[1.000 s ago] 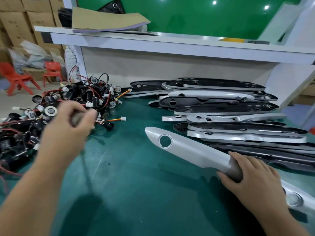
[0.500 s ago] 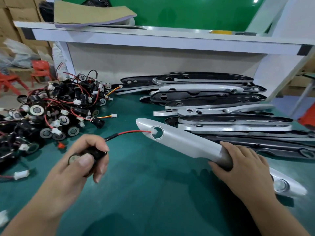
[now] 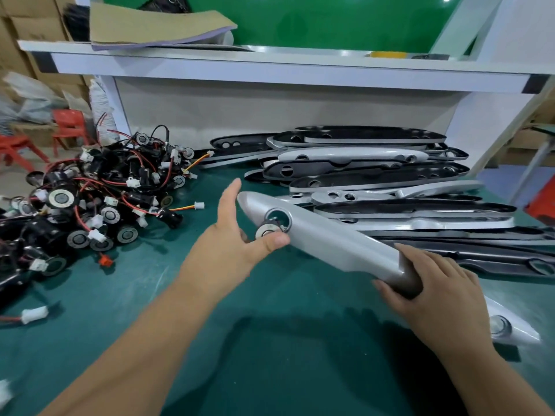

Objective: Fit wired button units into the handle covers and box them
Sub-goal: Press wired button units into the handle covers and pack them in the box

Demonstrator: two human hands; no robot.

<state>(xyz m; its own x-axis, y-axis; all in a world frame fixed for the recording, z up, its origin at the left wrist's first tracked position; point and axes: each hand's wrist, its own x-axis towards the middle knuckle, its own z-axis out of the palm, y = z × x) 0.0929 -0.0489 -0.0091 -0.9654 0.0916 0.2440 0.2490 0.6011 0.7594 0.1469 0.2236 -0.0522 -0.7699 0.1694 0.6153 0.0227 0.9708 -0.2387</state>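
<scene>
The button unit, earlier held clear, is now pinched by the left-hand grip at the hole of the handle cover, itself clasped by the right-hand grip.

A single wide-angle view from the person's head looks forward and down over the green worktop, near enough that both forearms enter from the bottom edge. The left hand and right hand sit mid-frame; a white shelf crosses the top.
</scene>
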